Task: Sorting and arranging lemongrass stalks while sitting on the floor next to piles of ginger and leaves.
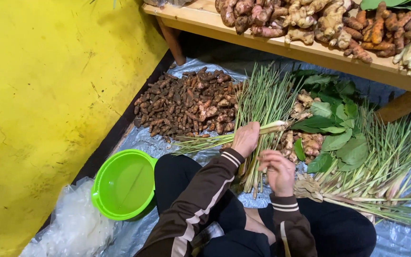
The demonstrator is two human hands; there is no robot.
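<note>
My left hand grips a bunch of lemongrass stalks lying crosswise, leafy tips pointing left. My right hand is curled just below and to the right, fingers pinching at the pale stalk ends of another lemongrass bundle that fans up and away from me. Both arms wear brown sleeves with white stripes. My knees in black trousers sit under the hands.
A pile of dark brown roots lies left on silver sheeting. A green plastic bowl is at my left knee, clear plastic bags beside it. Green leaves, more lemongrass right. A wooden shelf holds ginger and turmeric. Yellow wall left.
</note>
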